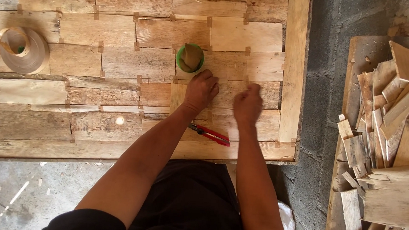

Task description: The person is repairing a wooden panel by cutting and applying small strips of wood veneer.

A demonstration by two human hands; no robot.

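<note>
Both hands' fingers (206,80) on veneer sheet (233,95)

Head camera, looking straight down, close overhead.

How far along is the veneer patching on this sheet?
Most of the veneer sheet already shows taped seams. Left hand presses a veneer patch below the green cup; right hand works beside it. The lower-right area looks unfinished; the red cutter lies idle.

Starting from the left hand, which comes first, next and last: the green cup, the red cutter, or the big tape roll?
From the left hand:
1. Green cup, just above the knuckles.
2. Red cutter, below, by the wrist.
3. Tape roll, far off at the left edge.
</note>
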